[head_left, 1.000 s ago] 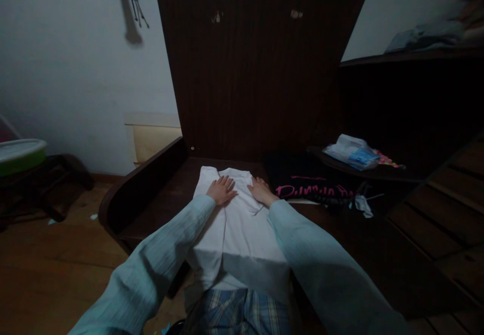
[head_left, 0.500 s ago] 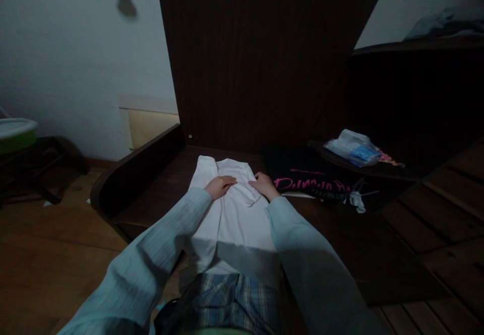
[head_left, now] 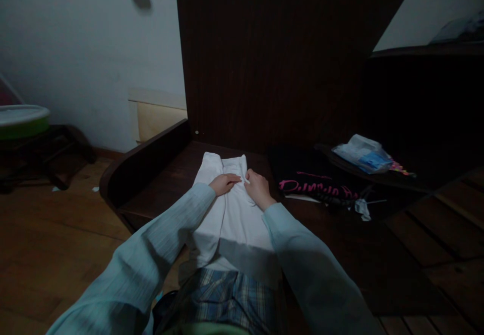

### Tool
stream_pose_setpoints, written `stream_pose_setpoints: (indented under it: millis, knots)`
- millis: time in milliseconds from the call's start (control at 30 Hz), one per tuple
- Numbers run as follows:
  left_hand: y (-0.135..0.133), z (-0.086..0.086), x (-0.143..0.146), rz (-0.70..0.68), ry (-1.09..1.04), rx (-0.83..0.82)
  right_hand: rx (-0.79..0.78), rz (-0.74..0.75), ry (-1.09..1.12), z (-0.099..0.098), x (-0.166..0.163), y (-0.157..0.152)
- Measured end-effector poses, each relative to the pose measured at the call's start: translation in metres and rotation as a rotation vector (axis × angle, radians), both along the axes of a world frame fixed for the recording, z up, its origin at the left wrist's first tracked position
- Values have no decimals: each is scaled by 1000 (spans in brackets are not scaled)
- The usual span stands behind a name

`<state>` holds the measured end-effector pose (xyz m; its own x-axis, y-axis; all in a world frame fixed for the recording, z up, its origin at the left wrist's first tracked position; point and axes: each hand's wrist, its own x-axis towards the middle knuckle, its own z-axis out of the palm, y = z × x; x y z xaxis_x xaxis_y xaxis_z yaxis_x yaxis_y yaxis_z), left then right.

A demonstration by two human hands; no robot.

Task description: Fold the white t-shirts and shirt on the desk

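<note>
A white garment point(head_left: 242, 224), partly folded, lies lengthwise over the dark wooden surface, and its near end reaches my lap. My left hand point(head_left: 226, 184) rests on it with the fingers stretched out flat over the cloth. Just to the right, my right hand point(head_left: 259, 188) has its fingers closed on the garment's right edge, where the fabric bunches into creases. The two hands nearly meet near the garment's far end. Whether it is a shirt or some other piece of clothing I cannot tell.
Right of the garment lies a folded black cloth point(head_left: 302, 169) with pink lettering. Beyond it sits a clear-and-blue plastic packet point(head_left: 365, 154). A raised wooden side edge point(head_left: 143, 161) borders the left. A green-sided basin point(head_left: 24, 123) stands on a dark stool at far left.
My right hand has pulled the garment's right edge inward to the left, narrowing its far end. My left hand stays flat on the cloth. The view has turned slightly left.
</note>
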<state>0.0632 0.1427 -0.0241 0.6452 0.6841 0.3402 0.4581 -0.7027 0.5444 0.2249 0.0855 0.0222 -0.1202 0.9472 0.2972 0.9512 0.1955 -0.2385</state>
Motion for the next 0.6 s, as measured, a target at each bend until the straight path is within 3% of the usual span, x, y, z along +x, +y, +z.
stream_pose_setpoints:
  millis: [133, 300, 600]
  knots:
    - [0, 4, 0, 188, -205, -231, -28, 168, -16, -2, -14, -11]
    - [0, 11, -1, 423, -506, -313, -80, 166, -13, -4, -14, -12]
    - [-18, 24, 0, 377, -326, -172, -101, 156, 16, -5, -14, -10]
